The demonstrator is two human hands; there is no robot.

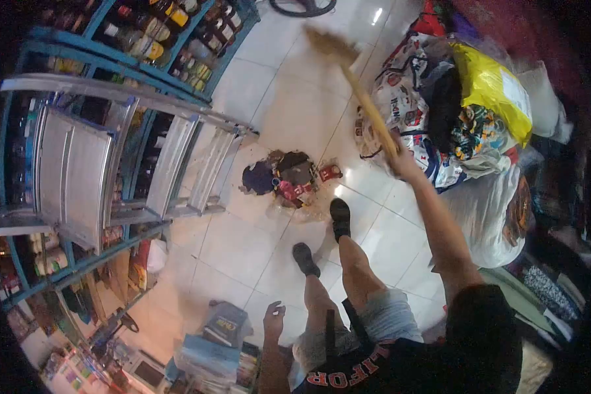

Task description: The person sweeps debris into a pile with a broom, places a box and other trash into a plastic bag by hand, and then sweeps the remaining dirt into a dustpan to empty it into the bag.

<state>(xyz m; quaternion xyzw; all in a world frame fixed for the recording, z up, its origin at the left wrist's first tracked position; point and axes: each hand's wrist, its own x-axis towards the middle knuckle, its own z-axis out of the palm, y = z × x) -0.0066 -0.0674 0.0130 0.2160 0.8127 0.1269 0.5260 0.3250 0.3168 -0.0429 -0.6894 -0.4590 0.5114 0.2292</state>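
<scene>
We record the right hand [398, 156] closed around the broom [364, 98] at the near end of its handle, with the arm stretched out ahead of the body. From the grip, the handle's long axis runs away from the person and slants to the left. It ends in the bristle head, which points towards the far tiles. The head is blurred, and we cannot tell whether it touches the floor [295, 111]. Below and left of the grip, close to the person's feet, lies a litter pile [289, 178] of wrappers and dark scraps, apart from the bristles. Just right of the grip sit stacked bags [486, 98], a yellow one uppermost. The left hand [274, 316] holds nothing, fingers loosely spread. It is well back from the grip, beside the thigh and near some boxes [220, 335]. Far left of the grip a metal stepladder [92, 171] stands against blue shelving [144, 72]
</scene>
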